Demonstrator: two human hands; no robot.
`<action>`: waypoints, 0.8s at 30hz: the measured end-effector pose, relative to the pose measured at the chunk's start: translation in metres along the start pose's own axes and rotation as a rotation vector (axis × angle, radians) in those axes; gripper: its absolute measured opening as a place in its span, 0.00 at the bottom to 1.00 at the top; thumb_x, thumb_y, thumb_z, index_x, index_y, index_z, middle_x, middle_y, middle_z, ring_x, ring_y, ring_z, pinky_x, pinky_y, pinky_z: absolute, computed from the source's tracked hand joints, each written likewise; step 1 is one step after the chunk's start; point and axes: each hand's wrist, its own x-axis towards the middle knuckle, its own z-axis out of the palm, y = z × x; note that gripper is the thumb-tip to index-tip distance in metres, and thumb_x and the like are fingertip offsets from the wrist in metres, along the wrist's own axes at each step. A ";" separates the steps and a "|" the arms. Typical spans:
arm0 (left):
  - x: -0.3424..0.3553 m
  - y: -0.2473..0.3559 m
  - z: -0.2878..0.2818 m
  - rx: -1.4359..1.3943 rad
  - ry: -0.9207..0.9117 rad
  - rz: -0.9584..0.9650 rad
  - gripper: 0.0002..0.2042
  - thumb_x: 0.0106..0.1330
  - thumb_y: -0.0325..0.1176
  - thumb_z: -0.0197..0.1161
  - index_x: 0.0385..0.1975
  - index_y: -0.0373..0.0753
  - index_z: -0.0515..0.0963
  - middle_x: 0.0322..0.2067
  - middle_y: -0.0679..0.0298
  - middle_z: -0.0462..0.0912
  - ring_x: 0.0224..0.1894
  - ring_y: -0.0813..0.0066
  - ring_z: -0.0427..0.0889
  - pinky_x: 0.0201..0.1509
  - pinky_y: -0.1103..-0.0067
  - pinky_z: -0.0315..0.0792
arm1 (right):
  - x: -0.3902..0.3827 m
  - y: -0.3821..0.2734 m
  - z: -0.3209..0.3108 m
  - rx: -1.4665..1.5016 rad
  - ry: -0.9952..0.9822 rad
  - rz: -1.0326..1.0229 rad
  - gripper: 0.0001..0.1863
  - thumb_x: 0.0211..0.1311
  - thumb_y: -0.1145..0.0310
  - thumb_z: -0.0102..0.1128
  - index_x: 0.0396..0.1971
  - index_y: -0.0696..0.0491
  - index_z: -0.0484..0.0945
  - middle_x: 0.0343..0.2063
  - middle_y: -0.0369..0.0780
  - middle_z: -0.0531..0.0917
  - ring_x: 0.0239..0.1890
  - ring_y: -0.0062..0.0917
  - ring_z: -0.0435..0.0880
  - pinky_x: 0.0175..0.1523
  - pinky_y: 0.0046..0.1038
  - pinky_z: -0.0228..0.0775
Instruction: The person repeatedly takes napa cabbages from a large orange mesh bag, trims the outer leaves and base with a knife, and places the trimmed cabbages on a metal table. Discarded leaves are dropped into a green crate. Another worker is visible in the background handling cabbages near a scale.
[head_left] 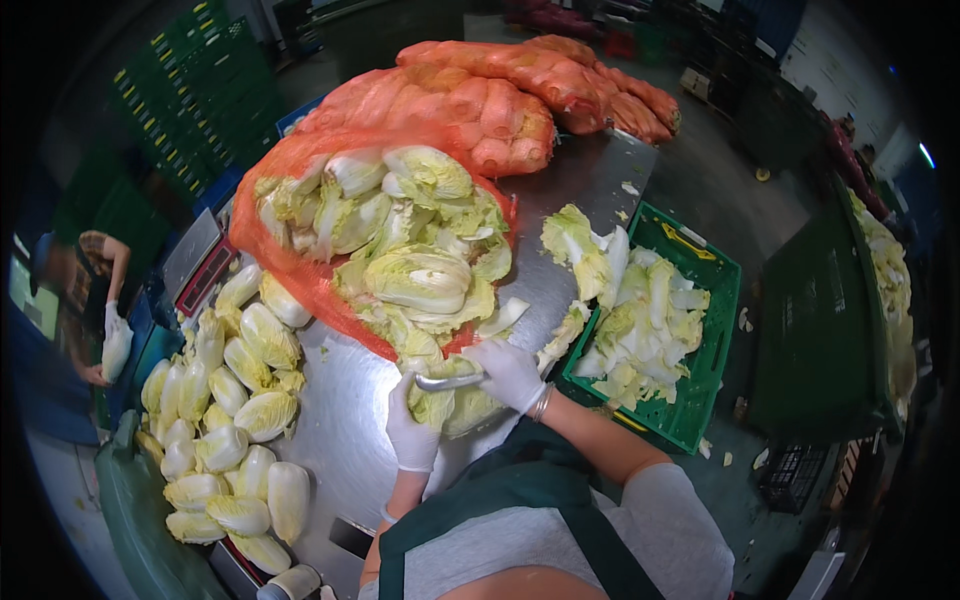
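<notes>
My left hand (pixel 411 432), in a white glove, grips the side of a napa cabbage (pixel 460 410) at the table's near edge. My right hand (pixel 508 375), also gloved, is closed around a silver metal knife (pixel 447 382), which lies across the top of that cabbage. Just beyond my hands, an opened orange mesh sack (pixel 262 225) spills untrimmed napa cabbages (pixel 418 278) onto the metal table (pixel 350 410). Trimmed, paler cabbages (pixel 240 450) are piled on the left. The knife's edge against the leaves cannot be made out clearly.
A green crate (pixel 722 330) of loose outer leaves (pixel 650 330) stands right. Full orange sacks (pixel 430 105) lie at the table's far end. A large green bin (pixel 820 320) holds more leaves farther right. On the left, another person (pixel 95 270) holds a cabbage near stacked crates (pixel 200 90).
</notes>
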 end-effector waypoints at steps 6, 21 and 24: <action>0.000 -0.012 -0.014 -0.130 0.027 -0.021 0.40 0.47 0.33 0.70 0.61 0.34 0.57 0.54 0.51 0.67 0.55 0.64 0.69 0.56 0.73 0.65 | 0.022 0.077 -0.016 0.174 0.326 0.457 0.12 0.43 0.70 0.57 0.32 0.51 0.75 0.24 0.45 0.78 0.28 0.40 0.78 0.31 0.36 0.71; 0.003 -0.077 -0.006 0.174 -0.554 0.143 0.39 0.45 0.46 0.72 0.55 0.35 0.64 0.52 0.46 0.69 0.53 0.52 0.70 0.57 0.67 0.63 | -0.010 0.124 -0.117 0.829 0.564 0.748 0.16 0.57 0.65 0.60 0.43 0.56 0.71 0.19 0.34 0.76 0.19 0.16 0.74 0.21 0.19 0.66; 0.027 -0.049 0.033 0.308 -0.678 -0.107 0.39 0.44 0.50 0.70 0.56 0.39 0.63 0.56 0.47 0.64 0.55 0.48 0.66 0.56 0.63 0.62 | -0.040 0.068 -0.105 0.729 0.118 0.727 0.16 0.60 0.66 0.55 0.44 0.58 0.70 0.21 0.36 0.78 0.21 0.16 0.76 0.24 0.20 0.69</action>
